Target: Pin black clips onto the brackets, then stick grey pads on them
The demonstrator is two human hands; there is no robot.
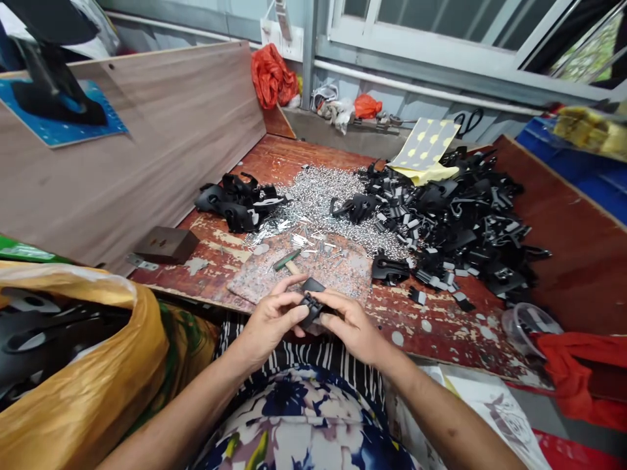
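Low at the near edge of the table, my left hand (277, 316) and my right hand (349, 320) both grip a small black plastic part (311, 309) between fingers and thumbs. Its lower side is partly hidden by my fingers. Just beyond lies a stone slab (255, 277), and on it a small hammer (288, 260) with a green end. Short metal pins (313, 241) are scattered at the slab's far side, running into a heap of small shiny metal pieces (326, 186).
Black plastic parts (455, 222) pile up at the right, with a yellow-dotted sheet (426, 147) on top. More black parts (238, 202) lie left. A brown block (166, 245), a yellow sack (147, 346), a clear plastic tub (524, 320) and wooden side boards (161, 124) flank the table.
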